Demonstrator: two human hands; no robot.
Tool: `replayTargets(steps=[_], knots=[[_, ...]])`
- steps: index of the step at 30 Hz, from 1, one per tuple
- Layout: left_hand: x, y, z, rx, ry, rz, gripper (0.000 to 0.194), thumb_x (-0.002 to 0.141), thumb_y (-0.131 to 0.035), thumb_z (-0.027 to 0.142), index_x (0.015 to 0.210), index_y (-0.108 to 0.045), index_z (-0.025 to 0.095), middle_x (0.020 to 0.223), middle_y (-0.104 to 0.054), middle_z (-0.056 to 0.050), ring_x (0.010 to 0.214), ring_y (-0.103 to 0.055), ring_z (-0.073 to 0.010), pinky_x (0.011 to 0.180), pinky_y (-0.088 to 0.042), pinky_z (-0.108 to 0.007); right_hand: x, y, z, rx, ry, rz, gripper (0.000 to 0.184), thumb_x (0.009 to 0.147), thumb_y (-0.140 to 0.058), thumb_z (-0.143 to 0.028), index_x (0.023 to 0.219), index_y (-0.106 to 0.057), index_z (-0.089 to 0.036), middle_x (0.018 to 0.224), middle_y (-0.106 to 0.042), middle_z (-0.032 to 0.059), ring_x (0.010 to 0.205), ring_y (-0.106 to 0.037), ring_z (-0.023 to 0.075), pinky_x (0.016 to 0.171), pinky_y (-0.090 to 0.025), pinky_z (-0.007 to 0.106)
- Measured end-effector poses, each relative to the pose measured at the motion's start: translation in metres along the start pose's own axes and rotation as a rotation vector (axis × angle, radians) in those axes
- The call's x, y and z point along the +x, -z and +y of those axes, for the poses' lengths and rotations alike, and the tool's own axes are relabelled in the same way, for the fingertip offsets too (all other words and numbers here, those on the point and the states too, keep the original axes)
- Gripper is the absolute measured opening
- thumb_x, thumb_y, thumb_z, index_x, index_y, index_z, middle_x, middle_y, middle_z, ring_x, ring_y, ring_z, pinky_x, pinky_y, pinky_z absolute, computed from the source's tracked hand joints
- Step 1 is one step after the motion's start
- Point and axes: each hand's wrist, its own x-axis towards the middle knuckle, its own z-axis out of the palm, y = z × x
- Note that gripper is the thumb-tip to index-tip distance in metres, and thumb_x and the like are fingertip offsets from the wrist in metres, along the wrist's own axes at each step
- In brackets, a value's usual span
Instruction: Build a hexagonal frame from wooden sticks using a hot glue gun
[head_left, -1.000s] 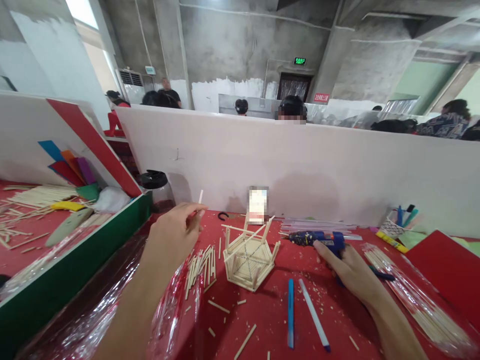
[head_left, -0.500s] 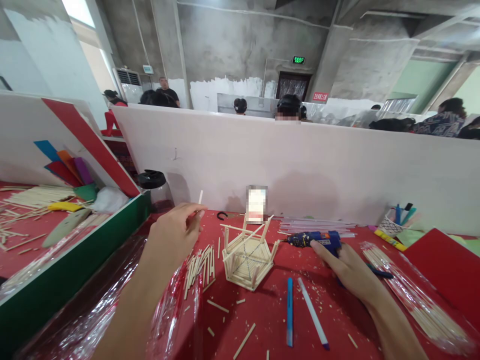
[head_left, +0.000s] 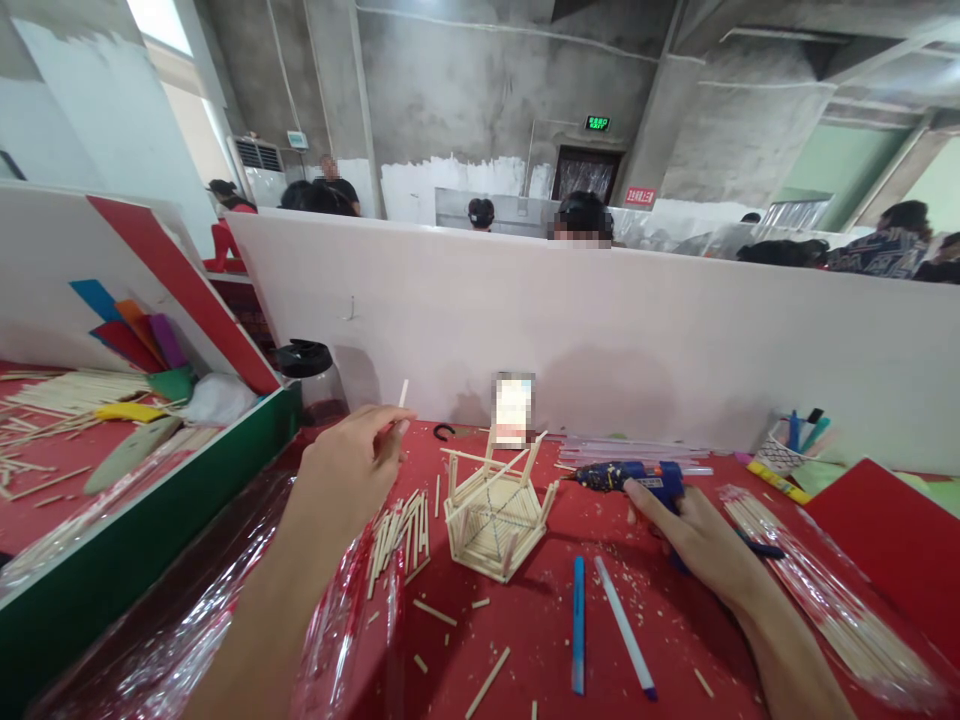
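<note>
My left hand (head_left: pixel 352 455) is raised left of centre with its fingers pinched on a short pale stick (head_left: pixel 404 393), whose tip points up. In my right hand (head_left: pixel 694 530) is a blue glue gun (head_left: pixel 645 482), its nozzle pointing left beside a corner post of a six-sided stick frame (head_left: pixel 499 530). The frame stands on the red table with short posts at its corners and a few sticks laid across the top. Under my left hand lies a pile of cut sticks (head_left: pixel 401 535). The glue gun's trigger is hidden by my fingers.
A blue pen (head_left: pixel 578 625) and a white pen (head_left: pixel 626 628) lie in front. Clear glue sticks (head_left: pixel 630 452) lie along the white partition (head_left: pixel 420 310), near a lit phone (head_left: pixel 513 410). Bagged sticks (head_left: pixel 832 590) are at right, a lidded jar (head_left: pixel 311 385) at back left. People sit beyond.
The glue gun has shifted very slightly up and right, its nozzle a little off the post. My left hand and the stick frame look the same.
</note>
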Motion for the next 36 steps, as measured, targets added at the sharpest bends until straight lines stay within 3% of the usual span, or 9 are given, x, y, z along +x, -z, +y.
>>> replayTargets(steps=[8, 12, 16, 20, 24, 27, 29, 32, 36], knots=[[-0.001, 0.0, 0.002, -0.005, -0.016, 0.018, 0.034, 0.091, -0.041, 0.035, 0.107, -0.069, 0.024, 0.09, -0.075, -0.005, 0.078, -0.07, -0.0226, 0.075, -0.05, -0.033, -0.002, 0.002, -0.003, 0.037, -0.005, -0.051, 0.044, 0.083, -0.056, -0.059, 0.064, -0.061, -0.02, 0.064, -0.063, 0.0007, 0.066, -0.057, 0.0201, 0.061, -0.045, 0.027], [-0.001, -0.001, 0.003, -0.004, -0.027, 0.014, 0.034, 0.089, -0.041, 0.031, 0.107, -0.07, 0.025, 0.093, -0.076, -0.004, 0.08, -0.071, -0.0226, 0.075, -0.051, -0.032, 0.001, -0.004, 0.002, 0.13, -0.063, 0.033, 0.045, 0.085, -0.053, -0.059, 0.066, -0.061, -0.019, 0.052, -0.052, -0.0025, 0.054, -0.049, 0.0159, 0.053, -0.04, 0.025], [-0.001, -0.002, 0.002, -0.033, -0.035, 0.018, 0.036, 0.088, -0.041, 0.029, 0.11, -0.069, 0.025, 0.095, -0.076, -0.004, 0.084, -0.071, -0.0227, 0.077, -0.052, -0.032, -0.002, 0.001, 0.008, 0.153, -0.118, -0.044, 0.048, 0.079, -0.06, -0.064, 0.064, -0.059, -0.019, 0.058, -0.055, -0.0009, 0.058, -0.05, 0.0159, 0.056, -0.043, 0.026], [-0.002, -0.002, 0.001, -0.078, -0.018, 0.002, 0.036, 0.091, -0.041, 0.033, 0.114, -0.067, 0.025, 0.09, -0.076, -0.005, 0.081, -0.071, -0.0224, 0.075, -0.051, -0.033, -0.007, 0.003, 0.015, 0.495, -0.175, -0.154, 0.054, 0.071, -0.063, -0.073, 0.071, -0.059, -0.019, 0.063, -0.059, 0.0031, 0.059, -0.055, 0.0183, 0.058, -0.048, 0.031], [-0.002, -0.001, 0.003, -0.176, 0.011, -0.009, 0.036, 0.092, -0.044, 0.041, 0.115, -0.066, 0.025, 0.084, -0.074, -0.003, 0.074, -0.07, -0.0207, 0.07, -0.052, -0.031, -0.007, 0.0, 0.023, 0.694, -0.148, -0.129, 0.046, 0.069, -0.071, -0.063, 0.072, -0.052, -0.021, 0.061, -0.053, -0.0008, 0.053, -0.048, 0.0144, 0.052, -0.044, 0.029], [-0.003, -0.001, 0.005, -0.269, 0.031, -0.036, 0.034, 0.09, -0.049, 0.046, 0.11, -0.067, 0.025, 0.086, -0.074, -0.002, 0.07, -0.07, -0.0186, 0.068, -0.052, -0.029, -0.002, 0.003, 0.032, 0.518, -0.185, -0.055, 0.037, 0.068, -0.074, -0.047, 0.074, -0.048, -0.022, 0.057, -0.05, -0.0052, 0.05, -0.046, 0.0127, 0.051, -0.04, 0.027], [-0.003, -0.001, 0.006, -0.308, 0.043, -0.062, 0.033, 0.09, -0.051, 0.047, 0.108, -0.067, 0.025, 0.087, -0.074, -0.002, 0.069, -0.069, -0.0181, 0.068, -0.052, -0.029, 0.003, 0.006, 0.04, 0.349, -0.217, 0.006, 0.029, 0.07, -0.069, -0.042, 0.076, -0.05, -0.022, 0.058, -0.055, -0.0041, 0.052, -0.053, 0.0153, 0.054, -0.044, 0.028], [-0.003, -0.001, 0.009, -0.317, 0.032, -0.097, 0.034, 0.089, -0.051, 0.047, 0.106, -0.069, 0.024, 0.084, -0.074, -0.003, 0.07, -0.068, -0.0185, 0.067, -0.052, -0.03, 0.011, 0.007, 0.051, 0.023, -0.2, 0.054, 0.021, 0.074, -0.06, -0.042, 0.076, -0.055, -0.021, 0.073, -0.067, 0.0036, 0.071, -0.066, 0.0248, 0.064, -0.05, 0.034], [-0.005, -0.001, 0.016, -0.306, -0.007, -0.179, 0.037, 0.09, -0.048, 0.045, 0.109, -0.072, 0.025, 0.074, -0.072, -0.002, 0.06, -0.061, -0.0171, 0.057, -0.048, -0.028, 0.018, -0.007, 0.055, -0.485, -0.197, -0.046, 0.023, 0.082, -0.054, -0.039, 0.084, -0.064, -0.018, 0.09, -0.074, 0.0145, 0.093, -0.069, 0.0342, 0.074, -0.049, 0.038]])
